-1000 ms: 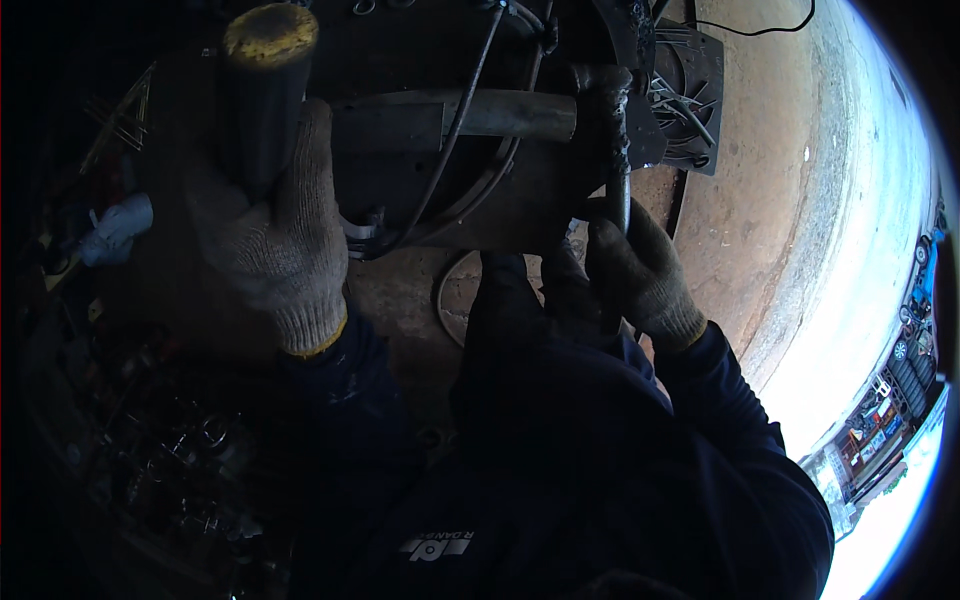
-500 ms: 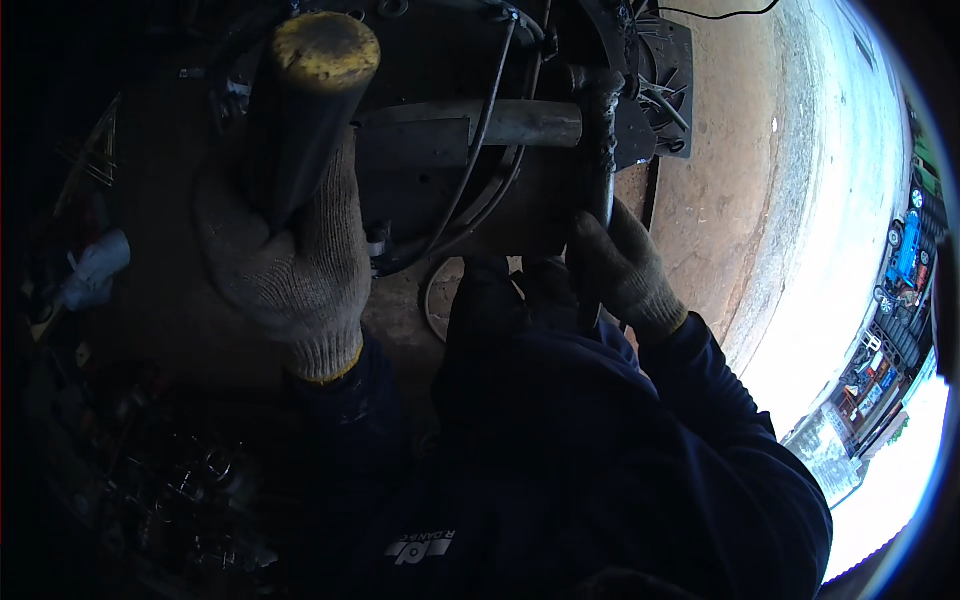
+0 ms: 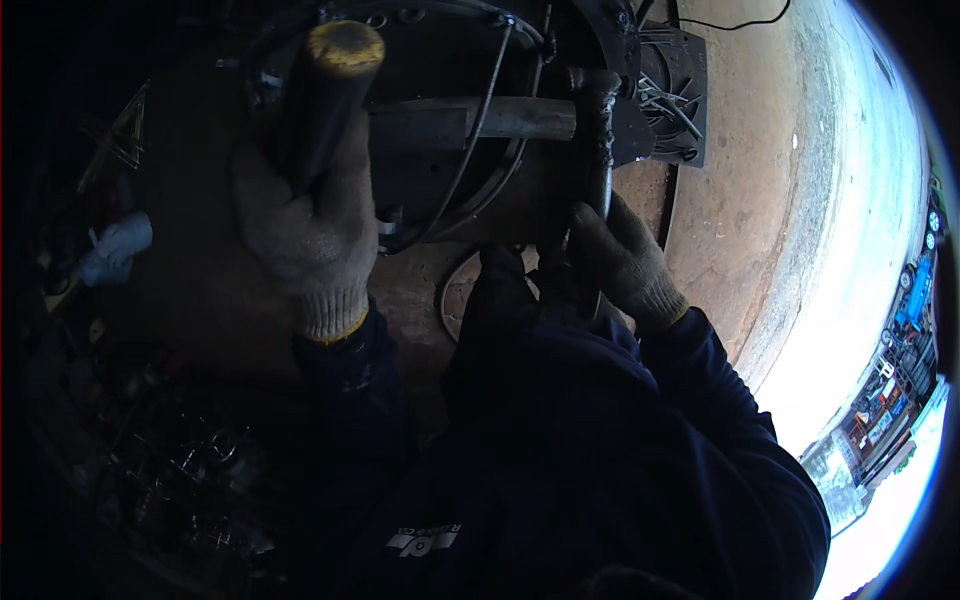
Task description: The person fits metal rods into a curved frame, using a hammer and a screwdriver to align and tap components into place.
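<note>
L hand (image 3: 310, 225), in a knit glove w/ yellow cuff edge, closes round the lower, narrower part of a dark cylinder (image 3: 328, 120); thumb lies on its R side, the other fingers on its L, tips hidden in shadow. The cylinder leans slightly R at the top, its worn yellow end face toward the camera. R hand (image 3: 630, 265), gloved likewise, is clamped on the lower part of a metal rod (image 3: 607, 180); exact fingertip contact is partly hidden. The rod runs approx. vert. from the R glove up to a short horiz. crosspiece (image 3: 585, 77); upper part dark & lumpy, lower part smooth & bright. Btwn cylinder & rod, a grey bar (image 3: 545, 119) lies horiz., its R end just beside the rod; whether they touch can't be told. A thin bent rod (image 3: 486, 100) crosses in front of the bar. Upper R: dark tray (image 3: 690, 60) w/ loose thin metal pieces (image 3: 682, 118); a black cable (image 3: 738, 27) lies nr it on the brown floor (image 3: 745, 200). Low centre: round hoop (image 3: 443, 298) beside the person's legs. Far L: pale item (image 3: 125, 240), kind unclear. Lower L: small shiny bits (image 3: 200, 460), too dark to ID. Navy sleeves (image 3: 700, 370) reach both gloves.
</note>
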Demonstrator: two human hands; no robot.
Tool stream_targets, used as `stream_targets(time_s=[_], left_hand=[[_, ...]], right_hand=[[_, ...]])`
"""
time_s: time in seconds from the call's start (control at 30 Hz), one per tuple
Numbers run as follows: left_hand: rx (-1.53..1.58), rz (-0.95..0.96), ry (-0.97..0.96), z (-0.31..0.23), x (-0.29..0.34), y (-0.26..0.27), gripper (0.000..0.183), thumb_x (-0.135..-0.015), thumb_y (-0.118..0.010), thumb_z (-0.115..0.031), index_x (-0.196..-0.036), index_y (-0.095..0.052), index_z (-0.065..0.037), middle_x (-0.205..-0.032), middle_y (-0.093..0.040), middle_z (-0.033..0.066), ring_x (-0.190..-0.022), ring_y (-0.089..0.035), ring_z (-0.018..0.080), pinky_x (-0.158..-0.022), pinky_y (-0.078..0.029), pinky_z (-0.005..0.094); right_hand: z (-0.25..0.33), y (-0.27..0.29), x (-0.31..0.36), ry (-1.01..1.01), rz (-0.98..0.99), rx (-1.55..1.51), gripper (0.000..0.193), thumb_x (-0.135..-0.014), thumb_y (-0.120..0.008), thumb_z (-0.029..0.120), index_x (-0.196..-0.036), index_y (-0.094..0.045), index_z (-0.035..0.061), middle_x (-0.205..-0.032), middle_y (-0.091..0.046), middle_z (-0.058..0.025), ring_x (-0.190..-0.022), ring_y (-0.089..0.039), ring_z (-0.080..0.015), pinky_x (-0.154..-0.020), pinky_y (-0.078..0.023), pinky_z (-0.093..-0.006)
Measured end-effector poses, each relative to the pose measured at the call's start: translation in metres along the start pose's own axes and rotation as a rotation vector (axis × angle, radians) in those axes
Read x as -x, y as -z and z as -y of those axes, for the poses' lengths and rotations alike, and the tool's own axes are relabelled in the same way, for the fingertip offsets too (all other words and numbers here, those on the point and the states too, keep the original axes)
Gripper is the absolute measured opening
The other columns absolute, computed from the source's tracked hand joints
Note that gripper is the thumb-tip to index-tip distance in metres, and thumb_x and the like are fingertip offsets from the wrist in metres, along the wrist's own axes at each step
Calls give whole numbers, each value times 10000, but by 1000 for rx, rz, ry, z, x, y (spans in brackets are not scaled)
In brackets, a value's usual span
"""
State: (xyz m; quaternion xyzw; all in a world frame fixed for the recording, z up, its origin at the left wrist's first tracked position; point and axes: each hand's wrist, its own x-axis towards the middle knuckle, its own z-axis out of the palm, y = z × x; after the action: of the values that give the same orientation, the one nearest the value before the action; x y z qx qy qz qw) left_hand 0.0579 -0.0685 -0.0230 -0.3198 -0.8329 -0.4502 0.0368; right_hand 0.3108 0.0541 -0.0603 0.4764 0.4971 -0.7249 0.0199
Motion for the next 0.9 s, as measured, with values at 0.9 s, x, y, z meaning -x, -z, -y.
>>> stream_targets(time_s=[0.9], left_hand=[[643, 83, 160, 82, -54, 97, 439, -926, -786, -246, -1254, -607, -15, -1016, -687, 42, -905, -676, 131, -737, -548, 300]], right_hand=[[2, -28, -2, 45, -271, -76, 330, -1055, -604, 380, -1143, -579, 63, -800, -560, -22, -608, -596, -150, -539, -512, -315]])
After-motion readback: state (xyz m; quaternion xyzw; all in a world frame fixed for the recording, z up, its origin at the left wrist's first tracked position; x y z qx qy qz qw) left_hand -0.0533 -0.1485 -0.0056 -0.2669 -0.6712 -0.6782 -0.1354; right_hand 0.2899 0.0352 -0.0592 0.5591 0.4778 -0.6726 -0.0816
